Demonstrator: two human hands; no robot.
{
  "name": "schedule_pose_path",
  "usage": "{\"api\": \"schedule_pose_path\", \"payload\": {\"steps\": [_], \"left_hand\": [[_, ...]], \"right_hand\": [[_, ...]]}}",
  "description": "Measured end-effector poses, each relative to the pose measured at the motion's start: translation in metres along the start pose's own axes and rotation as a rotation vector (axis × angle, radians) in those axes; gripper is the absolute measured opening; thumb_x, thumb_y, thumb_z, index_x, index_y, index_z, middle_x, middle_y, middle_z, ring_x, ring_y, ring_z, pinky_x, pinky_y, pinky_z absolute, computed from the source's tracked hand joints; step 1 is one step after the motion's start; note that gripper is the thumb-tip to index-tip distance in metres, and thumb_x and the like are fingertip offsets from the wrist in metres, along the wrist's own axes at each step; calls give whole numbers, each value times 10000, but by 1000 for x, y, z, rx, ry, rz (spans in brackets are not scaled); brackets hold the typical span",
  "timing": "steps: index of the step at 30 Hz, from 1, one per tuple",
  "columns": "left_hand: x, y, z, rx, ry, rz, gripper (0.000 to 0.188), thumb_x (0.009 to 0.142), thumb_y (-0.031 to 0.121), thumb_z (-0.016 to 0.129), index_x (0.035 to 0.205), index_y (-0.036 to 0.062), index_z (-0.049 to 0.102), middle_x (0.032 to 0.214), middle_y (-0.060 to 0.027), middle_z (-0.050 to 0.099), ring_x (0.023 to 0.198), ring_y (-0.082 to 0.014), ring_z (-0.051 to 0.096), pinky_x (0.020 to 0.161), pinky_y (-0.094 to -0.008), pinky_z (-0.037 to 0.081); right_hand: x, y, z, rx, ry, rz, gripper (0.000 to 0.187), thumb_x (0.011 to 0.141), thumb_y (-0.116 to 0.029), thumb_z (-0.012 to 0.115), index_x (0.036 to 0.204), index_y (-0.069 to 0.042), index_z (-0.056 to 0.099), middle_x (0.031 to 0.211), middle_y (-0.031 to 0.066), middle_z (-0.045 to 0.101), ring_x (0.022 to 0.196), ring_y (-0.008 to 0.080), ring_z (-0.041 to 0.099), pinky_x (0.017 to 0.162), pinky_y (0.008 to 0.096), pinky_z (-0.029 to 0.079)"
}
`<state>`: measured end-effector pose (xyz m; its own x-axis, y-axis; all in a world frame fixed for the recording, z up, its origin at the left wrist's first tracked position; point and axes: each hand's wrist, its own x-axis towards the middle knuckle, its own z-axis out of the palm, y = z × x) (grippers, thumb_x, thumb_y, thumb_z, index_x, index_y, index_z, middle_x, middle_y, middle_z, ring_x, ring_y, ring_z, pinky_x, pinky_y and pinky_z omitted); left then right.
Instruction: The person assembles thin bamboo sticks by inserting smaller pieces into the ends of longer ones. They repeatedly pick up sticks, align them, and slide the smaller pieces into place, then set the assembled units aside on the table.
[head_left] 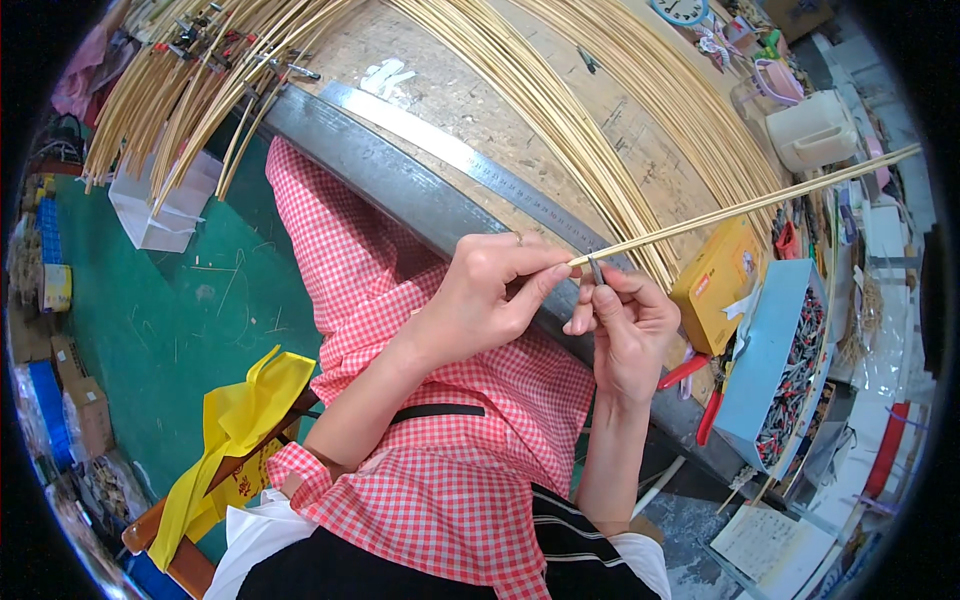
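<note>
My left hand (495, 290) pinches the near end of a few long, thin bamboo sticks (740, 208) between thumb and forefinger. The sticks slant up to the right, over the bench. Close beside that grip, my right hand (632, 325) is closed on a small dark metal clip (597, 271), held against the sticks near their end. Fingers partly hide the clip, and I cannot tell whether its jaws are around the sticks. Both hands are above the bench's near edge, in front of a red-and-white checked apron (430, 520).
Bundles of bamboo sticks (540, 90) lie across the wooden bench, some overhanging at left with clips on them. A steel ruler (450, 150) lies along a dark metal bar (370, 165). At right are a yellow box (715, 285), a light-blue box (765, 360) of clips and red-handled pliers (710, 415).
</note>
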<state>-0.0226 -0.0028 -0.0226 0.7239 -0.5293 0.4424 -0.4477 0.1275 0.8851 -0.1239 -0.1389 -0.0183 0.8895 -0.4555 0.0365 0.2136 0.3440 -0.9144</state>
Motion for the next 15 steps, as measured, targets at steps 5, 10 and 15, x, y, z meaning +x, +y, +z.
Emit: {"api": "schedule_pose_path", "payload": {"steps": [5, 10, 15], "left_hand": [[-1, -1, -8, -23, -94, -72, 119, 838, 34, 638, 927, -16, 700, 768, -122, 682, 648, -210, 634, 598, -291, 476], [6, -6, -19, -68, -237, -152, 129, 849, 72, 634, 912, -16, 704, 758, -118, 682, 637, -185, 619, 599, -292, 474], [13, -4, -41, -154, -451, -307, 128, 861, 69, 629, 886, -26, 711, 733, -104, 683, 612, -126, 614, 569, -247, 479]], "right_hand": [[-2, -3, -2, -64, -46, 24, 159, 886, 48, 596, 1042, 85, 594, 909, 194, 647, 692, 196, 645, 586, 299, 565], [3, -16, -11, -497, -31, -206, 280, 888, -27, 636, 1146, 68, 577, 1022, 201, 643, 761, 182, 632, 598, 301, 561], [16, -35, -21, 103, 97, -228, 243, 906, -57, 615, 1121, 57, 610, 999, 213, 654, 677, 189, 619, 569, 291, 555]]}}
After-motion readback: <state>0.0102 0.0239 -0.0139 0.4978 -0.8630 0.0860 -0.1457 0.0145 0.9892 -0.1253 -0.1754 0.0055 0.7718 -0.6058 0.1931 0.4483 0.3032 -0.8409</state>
